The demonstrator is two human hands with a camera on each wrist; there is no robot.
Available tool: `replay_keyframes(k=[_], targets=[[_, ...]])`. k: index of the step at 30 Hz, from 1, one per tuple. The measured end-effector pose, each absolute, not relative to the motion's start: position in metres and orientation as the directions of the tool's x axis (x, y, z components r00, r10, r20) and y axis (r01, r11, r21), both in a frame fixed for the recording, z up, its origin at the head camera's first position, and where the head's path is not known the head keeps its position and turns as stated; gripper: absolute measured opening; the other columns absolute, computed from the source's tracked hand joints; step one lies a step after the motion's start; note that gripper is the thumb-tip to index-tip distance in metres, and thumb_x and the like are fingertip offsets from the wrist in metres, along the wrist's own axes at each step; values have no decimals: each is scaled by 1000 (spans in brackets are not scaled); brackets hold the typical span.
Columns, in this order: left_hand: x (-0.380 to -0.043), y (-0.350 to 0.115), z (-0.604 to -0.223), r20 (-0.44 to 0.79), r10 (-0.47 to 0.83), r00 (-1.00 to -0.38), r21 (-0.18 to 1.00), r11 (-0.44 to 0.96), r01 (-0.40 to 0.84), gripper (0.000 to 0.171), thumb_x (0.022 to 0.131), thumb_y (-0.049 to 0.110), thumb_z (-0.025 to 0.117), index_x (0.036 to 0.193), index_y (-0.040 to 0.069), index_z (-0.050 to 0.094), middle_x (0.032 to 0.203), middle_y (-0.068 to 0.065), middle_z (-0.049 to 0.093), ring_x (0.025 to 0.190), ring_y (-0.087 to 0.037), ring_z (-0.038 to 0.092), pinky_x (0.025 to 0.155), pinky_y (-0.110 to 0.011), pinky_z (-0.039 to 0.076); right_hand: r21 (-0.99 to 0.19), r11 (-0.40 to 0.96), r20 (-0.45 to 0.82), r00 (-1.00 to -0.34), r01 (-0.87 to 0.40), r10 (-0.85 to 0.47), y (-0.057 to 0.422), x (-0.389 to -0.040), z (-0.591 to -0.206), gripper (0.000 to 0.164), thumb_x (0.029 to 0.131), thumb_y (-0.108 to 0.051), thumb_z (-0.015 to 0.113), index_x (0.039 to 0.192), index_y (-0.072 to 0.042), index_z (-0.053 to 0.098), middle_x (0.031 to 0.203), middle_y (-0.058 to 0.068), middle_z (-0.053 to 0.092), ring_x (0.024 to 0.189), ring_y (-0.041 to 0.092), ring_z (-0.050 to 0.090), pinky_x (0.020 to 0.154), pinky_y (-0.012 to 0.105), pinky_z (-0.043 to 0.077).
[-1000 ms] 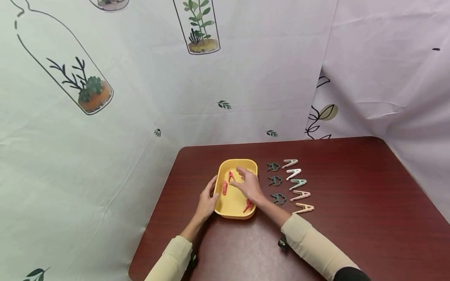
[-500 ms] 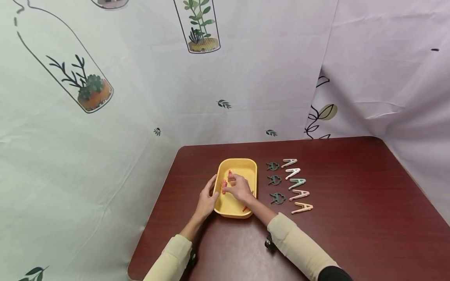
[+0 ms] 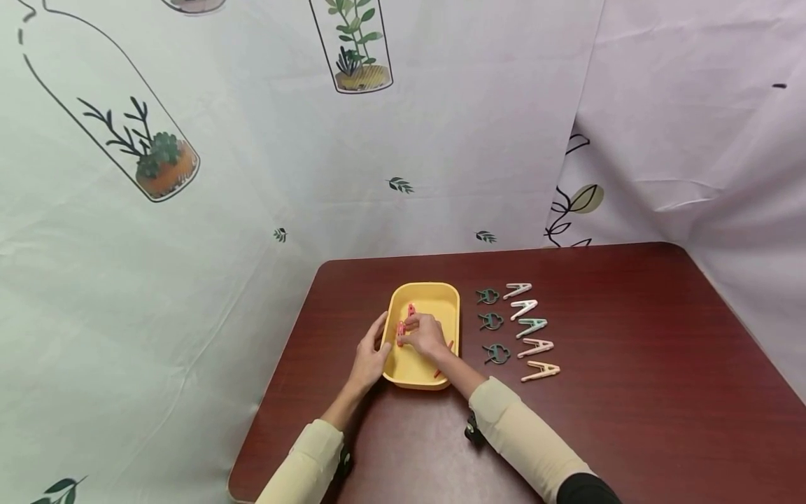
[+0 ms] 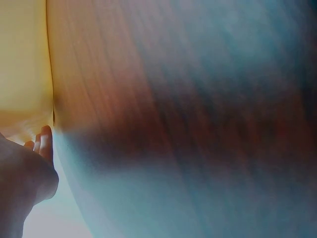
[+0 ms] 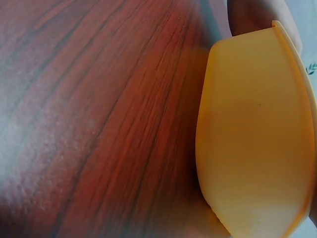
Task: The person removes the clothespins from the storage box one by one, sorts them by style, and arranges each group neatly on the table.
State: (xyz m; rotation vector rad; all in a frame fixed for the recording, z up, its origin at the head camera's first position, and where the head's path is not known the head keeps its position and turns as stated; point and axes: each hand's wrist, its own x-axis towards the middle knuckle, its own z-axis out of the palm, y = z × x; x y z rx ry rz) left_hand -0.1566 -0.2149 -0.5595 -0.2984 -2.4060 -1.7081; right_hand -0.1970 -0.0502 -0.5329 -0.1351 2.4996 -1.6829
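My left hand (image 3: 368, 358) grips the left side of a yellow tray (image 3: 403, 374), thumb at the rim and fingers along the outer wall. Over the tray reaches my right hand (image 3: 429, 337), its thumb and fingers pinching a red clothespin (image 3: 400, 327) by the left inner wall. Another red clothespin (image 3: 411, 309) lies just beyond those fingers. A third red clothespin (image 3: 438, 373) is partly hidden under the right wrist. The left wrist view has the tray wall (image 4: 22, 59) beside the hand (image 4: 25, 178). In the right wrist view the tray's outer wall (image 5: 252, 119) hides the fingers.
Right of the tray, dark green clips (image 3: 496, 353) stand in a column. Beside them runs a column of pale clothespins (image 3: 535, 346), white, mint, pinkish and yellow. All lie on a dark red wooden table (image 3: 630, 350), with a printed cloth (image 3: 441, 140) hanging behind it.
My right hand has moved left and down inside the tray to the red clothespin, and its fingers have closed in. The left hand keeps its place on the tray.
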Motion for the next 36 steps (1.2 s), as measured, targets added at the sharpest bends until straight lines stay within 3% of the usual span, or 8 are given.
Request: replay_keyframes(k=[6, 12, 17, 25, 30, 36], targets=[[-148, -209, -539, 258, 66, -964, 914, 306, 266, 67, 92, -19, 52, 157, -9, 42, 148, -38, 53, 128, -53, 58, 93, -32, 54, -922, 388, -55, -982, -19, -178, -51, -195, -532, 39, 77, -3, 93, 113, 3, 80, 103, 13, 80, 102, 28, 75, 90, 38, 57], [-142, -208, -525, 249, 71, -966, 917, 302, 259, 65, 92, -19, 54, 156, -10, 44, 146, -38, 54, 126, -52, 59, 92, -41, 56, -903, 429, -61, -980, -27, -191, -54, -192, -531, 50, 74, -3, 96, 119, 4, 77, 105, 16, 80, 105, 32, 74, 93, 42, 56], [-142, -208, -525, 245, 72, -967, 923, 289, 255, 66, 92, -20, 53, 156, -9, 44, 146, -38, 53, 126, -54, 58, 91, -38, 56, -880, 473, -60, -981, -36, -186, -58, -191, -532, 53, 73, -5, 97, 121, 2, 76, 106, 15, 80, 106, 32, 74, 93, 44, 56], [-140, -208, -522, 225, 88, -970, 927, 287, 241, 67, 92, -18, 54, 158, -9, 42, 148, -38, 52, 123, -55, 60, 87, -26, 54, -884, 457, 5, -979, -100, -204, -55, -192, -532, 23, 78, -3, 92, 99, -2, 83, 85, 7, 79, 78, 18, 73, 69, 31, 56], [-140, -208, -521, 229, 95, -969, 926, 285, 247, 67, 92, -18, 53, 157, -10, 41, 148, -39, 52, 123, -55, 60, 87, -24, 53, -903, 415, 14, -974, -108, -225, -51, -193, -533, 12, 81, -2, 89, 93, -2, 85, 79, 4, 79, 70, 9, 70, 63, 22, 52], [-140, -207, -524, 243, 79, -967, 919, 301, 256, 67, 91, -20, 53, 157, -10, 43, 147, -38, 53, 125, -54, 59, 93, -35, 55, -973, 229, -86, -966, 28, -245, -48, -193, -532, 10, 85, 7, 83, 94, 5, 83, 83, 13, 79, 77, 24, 79, 68, 31, 62]])
